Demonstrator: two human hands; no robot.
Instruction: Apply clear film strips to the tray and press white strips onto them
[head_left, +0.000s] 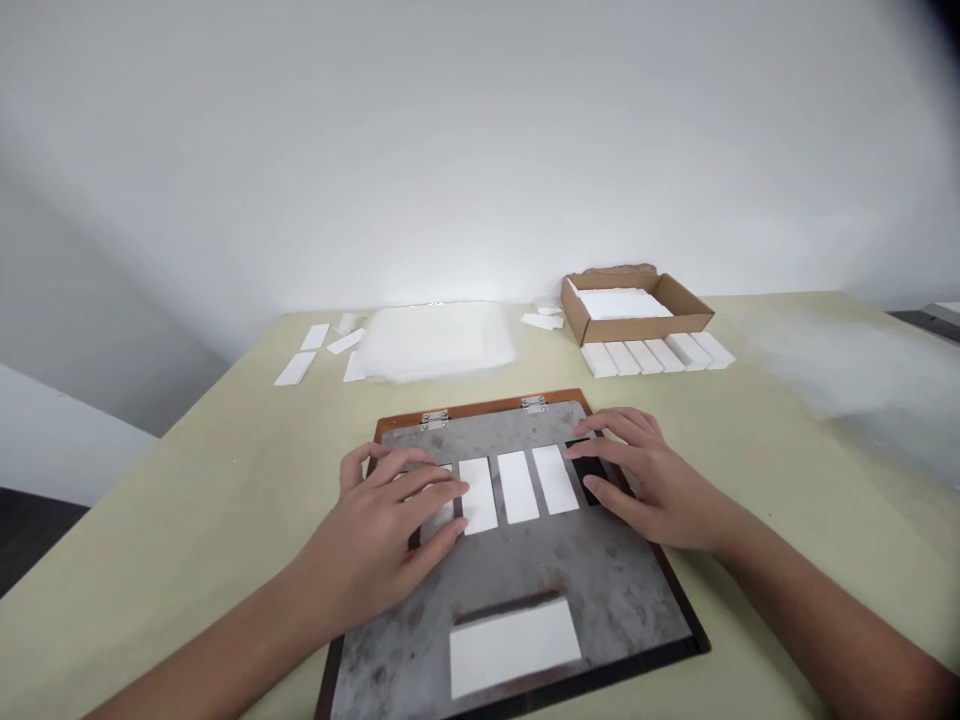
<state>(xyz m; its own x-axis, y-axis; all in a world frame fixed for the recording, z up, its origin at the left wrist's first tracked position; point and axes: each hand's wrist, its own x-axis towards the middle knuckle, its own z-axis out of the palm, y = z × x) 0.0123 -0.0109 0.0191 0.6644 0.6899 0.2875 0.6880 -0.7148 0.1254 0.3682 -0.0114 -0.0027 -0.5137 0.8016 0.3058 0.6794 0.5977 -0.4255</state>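
Observation:
In front of me lies a grey metal plate [517, 570] on a brown-edged board, hinged along its far side. A row of rectangular slots runs across it, with white cards [517, 487] lying in several. My left hand [390, 520] rests over the row's left end, fingers spread; its fingertips and thumb touch the left edge of a white card [478, 495] and partly cover another. At the right end, my right hand [645, 475] has its fingers apart over a black slot [589, 470]. A larger white card [516, 645] lies crosswise near the plate's front.
Beyond the plate, a cardboard box [637, 328] holds white sheets, with several white stacks [656, 355] in front. A blurred white pile [439, 340] lies at the back, with loose white cards [296, 368] to its left. A white wall rises behind the table [195, 520].

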